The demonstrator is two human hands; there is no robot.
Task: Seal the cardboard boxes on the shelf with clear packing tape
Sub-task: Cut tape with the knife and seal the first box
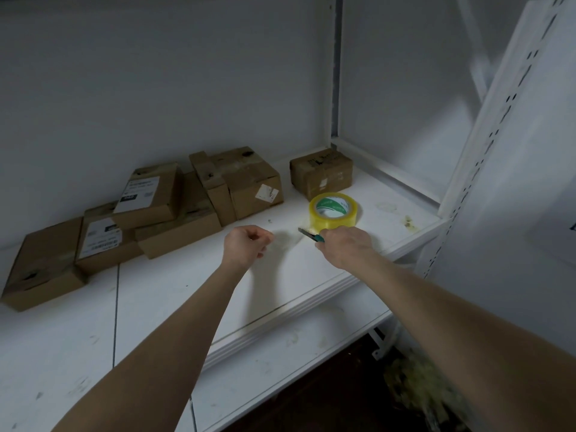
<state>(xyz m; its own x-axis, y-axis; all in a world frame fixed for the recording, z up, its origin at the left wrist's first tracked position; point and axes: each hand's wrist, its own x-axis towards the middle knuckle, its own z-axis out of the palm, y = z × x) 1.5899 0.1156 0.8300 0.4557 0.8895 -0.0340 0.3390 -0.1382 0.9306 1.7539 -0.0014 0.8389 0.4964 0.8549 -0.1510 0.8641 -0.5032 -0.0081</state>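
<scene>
Right hand (346, 244): wrapped round the teal handle of a utility knife (311, 236), short blade out and pointing left.
Left hand (246, 244): fingers curled, thumb and fingertip pinched together, seemingly on the free end of a tape strip (285, 243); film faint and see-through, so the hold is likely, not certain.
Tape roll (335, 212): lying flat on the shelf just behind the right hand; thick ring of glossy yellowish clear film, green-and-white printed core.
Step in hand: probably cutting a pulled length free of the roll.
Doing it well: strip kept taut between pinch and roll; blade drawn across close to the roll and away from the pinching fingers; no slack, or the sticky film may fold onto itself.
Lone box (321, 174): small, squat brown cardboard behind the roll, dark print on top.
Stacked boxes (149, 213): flat and blocky cartons heaped at the back left, matte, scuffed, some with white labels; well apart from both hands.
Shelf (187, 291): smooth white board, smudged and stained, ridged front lip.
</scene>
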